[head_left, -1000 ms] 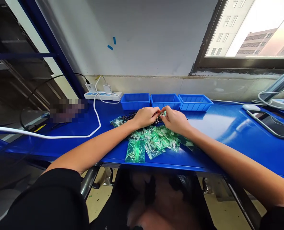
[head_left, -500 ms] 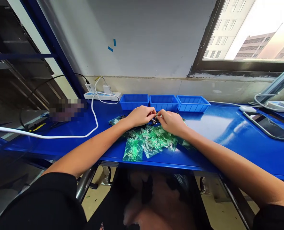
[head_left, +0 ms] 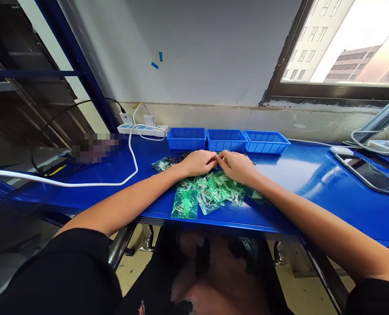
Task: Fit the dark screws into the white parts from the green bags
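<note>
- Left hand [head_left: 199,163], right hand [head_left: 239,166]: curled close together, frame centre; what is gripped cannot be told.
- Packets [head_left: 216,191] are piled below centre.
- Dark parts [head_left: 181,155] are strewn behind left hand.
- Bins [head_left: 227,145] are lined above.

We are finding open table [head_left: 316,168] to the right of the right hand [head_left: 239,167], running to the device [head_left: 375,171]. Behind it and the left hand [head_left: 199,163], three bins [head_left: 186,142] are standing in a row, blocking us from the wall [head_left: 214,52]. Green bags [head_left: 210,190] are filling the room between the forearms [head_left: 138,199], and a white cable [head_left: 83,184] is crossing our way on the left.
</note>
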`<state>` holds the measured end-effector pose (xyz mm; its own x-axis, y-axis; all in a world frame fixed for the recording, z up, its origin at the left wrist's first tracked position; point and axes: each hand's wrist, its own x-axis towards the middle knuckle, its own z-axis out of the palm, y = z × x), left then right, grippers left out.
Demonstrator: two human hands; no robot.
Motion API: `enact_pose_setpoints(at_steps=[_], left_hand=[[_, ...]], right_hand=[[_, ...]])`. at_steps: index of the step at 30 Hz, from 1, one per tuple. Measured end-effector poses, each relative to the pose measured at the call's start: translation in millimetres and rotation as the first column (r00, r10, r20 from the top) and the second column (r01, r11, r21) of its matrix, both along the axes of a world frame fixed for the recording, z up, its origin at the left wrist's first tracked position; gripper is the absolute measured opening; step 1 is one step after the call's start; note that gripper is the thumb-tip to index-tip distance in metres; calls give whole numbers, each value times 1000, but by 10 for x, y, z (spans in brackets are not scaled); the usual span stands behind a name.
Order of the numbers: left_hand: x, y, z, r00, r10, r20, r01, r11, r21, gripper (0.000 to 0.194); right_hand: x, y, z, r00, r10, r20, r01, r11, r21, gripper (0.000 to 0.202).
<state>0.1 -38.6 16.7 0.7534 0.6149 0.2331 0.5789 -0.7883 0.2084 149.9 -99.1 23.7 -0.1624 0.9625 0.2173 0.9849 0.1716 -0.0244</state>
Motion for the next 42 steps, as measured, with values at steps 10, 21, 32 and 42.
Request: enact_pose_setpoints(at_steps=[10, 21, 32, 42], left_hand=[[-10, 90, -60, 941, -13, 339, 112, 955, -275, 16], [0, 95, -58, 899, 26, 437, 130, 937, -324, 11], [-5, 25, -25, 985, 37, 167, -13, 990, -143, 15], [12, -24, 7, 998, 55, 37, -53, 996, -72, 12]], right_hand=[[-5, -8, 33, 1000, 13, 14, -12, 999, -42, 21], [11, -16, 36, 999, 39, 35, -36, 997, -62, 20], [15, 10, 13, 998, 44, 47, -41, 997, -61, 23], [19, 25, 3, 997, 38, 73, -33, 997, -66, 28]])
